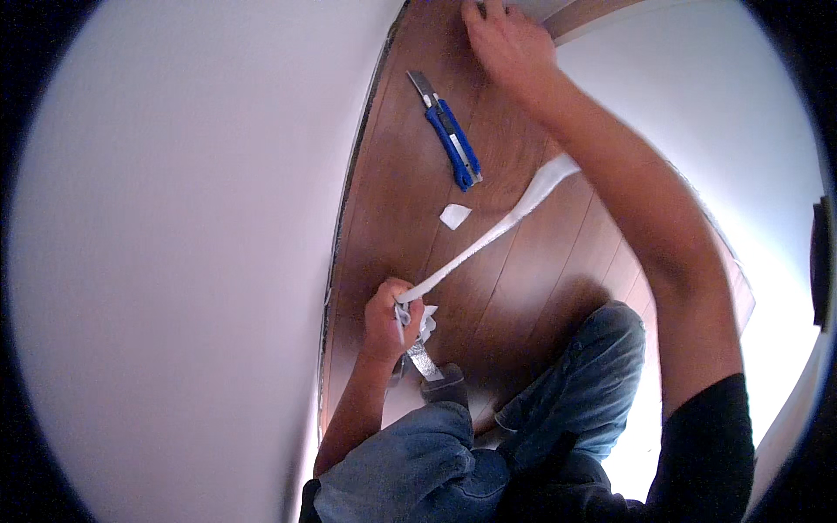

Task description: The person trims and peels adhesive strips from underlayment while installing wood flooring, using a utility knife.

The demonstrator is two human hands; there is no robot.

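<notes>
Jeans (410, 462) fill the near edge. Just above them I see the left hand (388, 318) clenched around one end of a white strip (488, 235). The strip looks thin, soft and light, so I judge it is best taken at the ends. Its long axis runs up-right from this grip. Beyond it lie a white scrap (454, 215) and a blue cutter (453, 139), blade pointing away. Farthest, the right hand (506, 39) presses on the wooden floor (392, 200); I cannot tell if it holds something.
</notes>
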